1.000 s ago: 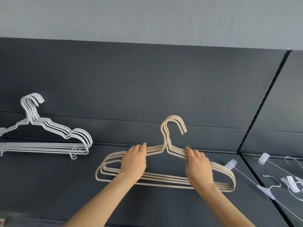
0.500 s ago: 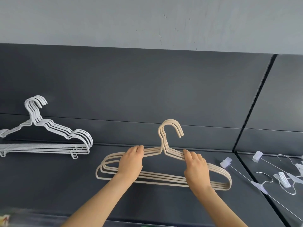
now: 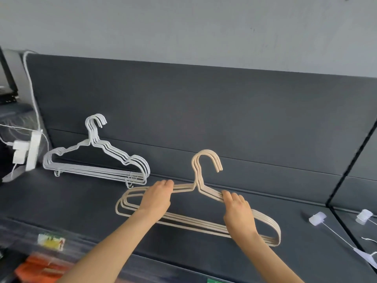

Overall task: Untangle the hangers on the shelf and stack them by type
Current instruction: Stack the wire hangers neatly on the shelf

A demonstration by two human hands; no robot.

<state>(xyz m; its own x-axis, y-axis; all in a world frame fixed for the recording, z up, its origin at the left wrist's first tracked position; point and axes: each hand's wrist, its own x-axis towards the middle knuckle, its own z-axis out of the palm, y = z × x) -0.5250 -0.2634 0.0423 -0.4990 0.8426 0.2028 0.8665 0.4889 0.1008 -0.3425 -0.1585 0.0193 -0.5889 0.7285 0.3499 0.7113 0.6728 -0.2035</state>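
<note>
Both hands, left (image 3: 156,198) and right (image 3: 238,213), clasp the beige hangers' (image 3: 204,223) shoulders to square them, right of the white stack (image 3: 114,172).

I count four beige hangers (image 3: 206,222), four white hangers (image 3: 114,160), and two clear clips (image 3: 317,219) at right.

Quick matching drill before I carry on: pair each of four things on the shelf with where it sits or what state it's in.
Things:
1. white hangers
2. beige hangers
3. left hand
4. clear clip hanger

Places or states:
A. far right of the shelf, untouched
B. on the beige stack's left shoulder
C. stacked left, leaning on the back panel
D. centre, under both hands

Pairs: 1-C, 2-D, 3-B, 4-A
</note>
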